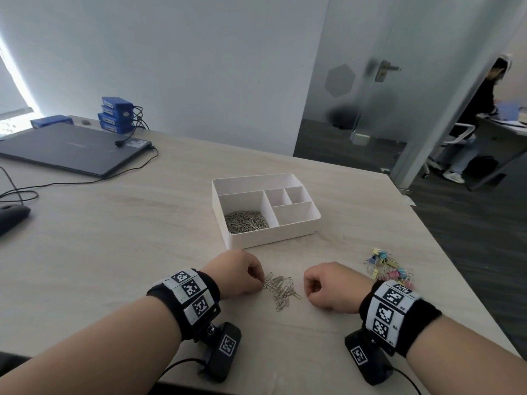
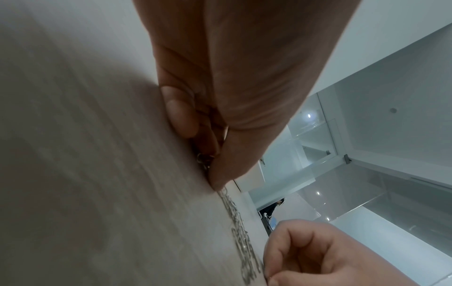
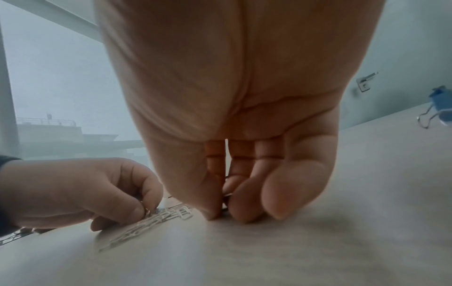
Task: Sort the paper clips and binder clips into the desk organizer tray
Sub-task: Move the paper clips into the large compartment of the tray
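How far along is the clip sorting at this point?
Partly done. A heap of paper clips already lies in the large near-left compartment of the organizer tray; its other compartments look empty. In hand: the left hand pinches clips at the edge of the loose paper clip pile on the desk; the right hand is curled beside it, and I cannot tell if it holds any. Left: that pile and the coloured binder clips, all on the desk.

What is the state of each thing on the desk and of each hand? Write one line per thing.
organizer tray: one compartment holds paper clips, the others bare
loose paper clips: heaped on the desk between the hands
binder clips: piled on the desk, unsorted
left hand: pinches paper clips
right hand: fingers curled, fingertips on the desk
laptop: closed
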A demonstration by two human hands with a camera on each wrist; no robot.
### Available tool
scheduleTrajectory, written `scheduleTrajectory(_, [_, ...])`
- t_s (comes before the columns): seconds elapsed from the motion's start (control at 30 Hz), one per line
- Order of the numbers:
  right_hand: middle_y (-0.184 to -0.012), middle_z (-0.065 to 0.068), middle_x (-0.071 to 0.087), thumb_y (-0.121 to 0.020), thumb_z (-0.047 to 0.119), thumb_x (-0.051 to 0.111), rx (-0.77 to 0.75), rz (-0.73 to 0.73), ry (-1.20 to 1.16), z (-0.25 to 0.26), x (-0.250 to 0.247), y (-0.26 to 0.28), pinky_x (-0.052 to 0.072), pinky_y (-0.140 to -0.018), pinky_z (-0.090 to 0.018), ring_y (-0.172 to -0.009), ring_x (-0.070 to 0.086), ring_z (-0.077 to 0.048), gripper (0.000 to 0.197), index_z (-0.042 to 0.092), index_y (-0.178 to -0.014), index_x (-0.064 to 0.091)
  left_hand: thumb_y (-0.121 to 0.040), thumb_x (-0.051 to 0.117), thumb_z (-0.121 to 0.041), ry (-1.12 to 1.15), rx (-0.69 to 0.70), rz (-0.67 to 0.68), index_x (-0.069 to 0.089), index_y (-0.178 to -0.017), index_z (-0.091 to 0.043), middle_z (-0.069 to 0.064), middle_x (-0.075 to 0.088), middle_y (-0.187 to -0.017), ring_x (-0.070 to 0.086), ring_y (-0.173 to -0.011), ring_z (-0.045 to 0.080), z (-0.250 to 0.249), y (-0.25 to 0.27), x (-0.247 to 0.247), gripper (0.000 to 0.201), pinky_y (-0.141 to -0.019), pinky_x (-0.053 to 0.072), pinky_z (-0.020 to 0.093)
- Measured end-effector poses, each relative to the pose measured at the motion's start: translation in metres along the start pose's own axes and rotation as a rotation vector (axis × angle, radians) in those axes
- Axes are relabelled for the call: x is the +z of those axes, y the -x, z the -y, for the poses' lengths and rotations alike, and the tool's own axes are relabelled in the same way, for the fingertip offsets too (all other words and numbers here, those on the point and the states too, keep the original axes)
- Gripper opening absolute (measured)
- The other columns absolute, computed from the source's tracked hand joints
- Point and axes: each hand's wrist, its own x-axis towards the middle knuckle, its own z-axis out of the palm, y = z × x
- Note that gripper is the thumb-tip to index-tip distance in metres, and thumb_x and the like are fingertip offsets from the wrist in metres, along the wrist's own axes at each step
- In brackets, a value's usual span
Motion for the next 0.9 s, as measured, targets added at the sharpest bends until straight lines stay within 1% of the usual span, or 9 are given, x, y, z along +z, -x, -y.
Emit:
scheduleTrajectory(0.07, [-0.077,0.008,0.063,-0.083,0.013,0.06,0.029,0.0,-0.073,-0.002,0.001,-0.001,0.048,-0.048,-0.019,-0.058,0.059,-0.008,0.015,0.025,-0.079,0.066,-0.079,0.072,-0.027,0.004,0.001,0.008,0.074,-0.083,-0.031,-0.018,0.065,-0.075,0.06,-0.07,-0.002,0.001,-0.001,0.0,0.006,-0.063,0.046,0.014])
scheduleTrajectory(0.17, [-0.08,-0.002,0.069,-0.084,0.009,0.061,0.094,-0.046,-0.225,-0.005,0.004,-0.003,0.059,-0.055,-0.03,-0.06,0.065,-0.015,0.012,0.02,-0.083,0.066,-0.08,0.071,-0.029,0.004,-0.001,0.001,0.073,-0.082,-0.032,-0.018,0.065,-0.076,0.059,-0.071,-0.002,0.003,-0.003,0.0,0.004,-0.063,0.044,0.013])
scheduleTrajectory(0.27, [-0.09,-0.013,0.074,-0.088,0.011,0.063,0.123,-0.107,-0.312,-0.006,0.008,-0.009,0.064,-0.062,-0.038,-0.065,0.069,-0.019,0.009,0.019,-0.091,0.067,-0.082,0.069,-0.029,-0.013,0.008,-0.028,0.069,-0.083,-0.032,-0.017,0.063,-0.078,0.059,-0.075,0.002,0.004,-0.004,0.001,0.002,-0.065,0.043,0.016])
scheduleTrajectory(0.37, [-0.087,-0.012,0.073,-0.089,0.011,0.064,0.127,-0.136,-0.38,-0.003,0.011,-0.016,0.064,-0.067,-0.041,-0.065,0.068,-0.019,0.011,0.02,-0.094,0.067,-0.083,0.067,-0.027,-0.01,-0.003,-0.067,0.065,-0.083,-0.03,-0.016,0.061,-0.079,0.058,-0.077,0.007,0.004,-0.005,0.002,0.003,-0.067,0.042,0.02])
scheduleTrajectory(0.5, [-0.087,0.001,0.07,-0.088,0.016,0.069,0.098,-0.146,-0.362,0.005,0.012,-0.018,0.06,-0.059,-0.029,-0.058,0.066,-0.015,0.011,0.022,-0.098,0.069,-0.086,0.064,-0.025,-0.016,-0.021,-0.114,0.064,-0.083,-0.029,-0.015,0.059,-0.078,0.057,-0.08,0.009,0.003,-0.008,0.004,0.004,-0.069,0.04,0.021])
scheduleTrajectory(0.6, [-0.092,0.004,0.068,-0.08,0.024,0.08,0.078,-0.144,-0.359,0.011,0.014,-0.017,0.057,-0.055,-0.023,-0.062,0.065,-0.012,0.032,0.018,-0.11,0.071,-0.087,0.063,-0.024,-0.027,-0.019,-0.145,0.069,-0.089,-0.025,-0.014,0.06,-0.081,0.056,-0.082,0.01,0.0,-0.011,0.006,0.006,-0.072,0.041,0.021])
scheduleTrajectory(0.7, [-0.095,0.005,0.064,-0.076,0.027,0.083,0.047,-0.135,-0.308,0.015,0.014,-0.015,0.058,-0.057,-0.023,-0.064,0.063,-0.009,0.045,0.018,-0.118,0.07,-0.09,0.063,-0.027,-0.05,-0.002,-0.129,0.073,-0.099,-0.025,-0.011,0.062,-0.089,0.057,-0.085,0.01,-0.004,-0.013,0.006,0.014,-0.075,0.041,0.022])
scheduleTrajectory(0.8, [-0.098,0.003,0.066,-0.074,0.026,0.085,0.003,-0.142,-0.289,0.015,0.016,-0.016,0.062,-0.063,-0.028,-0.072,0.063,-0.008,0.051,0.018,-0.122,0.069,-0.09,0.064,-0.039,-0.062,0.015,-0.085,0.071,-0.109,-0.029,-0.013,0.062,-0.092,0.061,-0.091,0.012,-0.006,-0.013,0.007,0.022,-0.078,0.042,0.021])
scheduleTrajectory(0.9, [-0.1,0.0,0.069,-0.07,0.031,0.087,-0.027,-0.139,-0.281,0.017,0.019,-0.015,0.062,-0.065,-0.031,-0.078,0.067,-0.012,0.056,0.017,-0.122,0.07,-0.077,0.07,-0.061,-0.123,0.039,-0.034,0.066,-0.119,-0.034,-0.012,0.06,-0.101,0.059,-0.095,0.01,-0.008,-0.007,0.009,0.05,-0.087,0.048,0.026])
